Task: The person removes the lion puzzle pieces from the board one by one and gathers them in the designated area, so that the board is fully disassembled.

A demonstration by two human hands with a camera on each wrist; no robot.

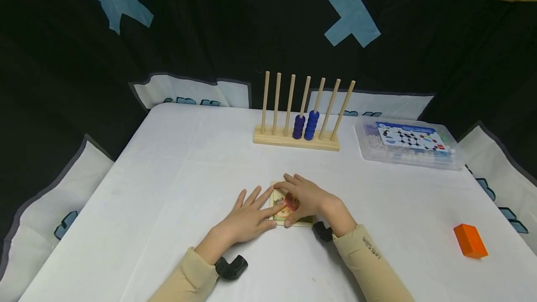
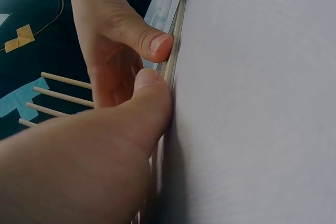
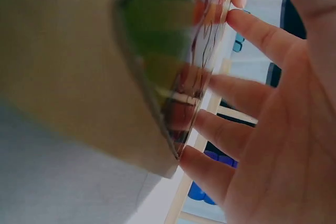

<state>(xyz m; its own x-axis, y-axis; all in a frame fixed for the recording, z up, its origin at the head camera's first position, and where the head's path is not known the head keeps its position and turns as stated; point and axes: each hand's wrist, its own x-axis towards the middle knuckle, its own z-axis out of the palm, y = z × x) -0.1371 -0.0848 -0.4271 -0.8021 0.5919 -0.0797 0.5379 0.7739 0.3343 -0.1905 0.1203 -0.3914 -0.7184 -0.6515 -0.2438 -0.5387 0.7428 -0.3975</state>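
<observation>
A small wooden picture puzzle (image 1: 278,216) with a colourful printed face lies flat on the white table. Its green printed corner (image 3: 163,51) and wavy seams show large in the right wrist view. My left hand (image 1: 247,220) rests at its left side, fingers spread and straight, one finger lying across the picture and the thumb near the front edge. Arched over the puzzle, my right hand (image 1: 308,197) grips it from front to back. Its thumb (image 2: 160,48) presses at the near edge, while its fingertips (image 3: 191,153) touch the far edge. The hands cover part of the picture.
Beyond the hands stands a wooden peg rack (image 1: 293,141) with dark blue beads (image 1: 311,126) on two of its pegs. A clear plastic case (image 1: 411,143) with a printed label lies at the back right. An orange block (image 1: 471,241) sits near the right edge.
</observation>
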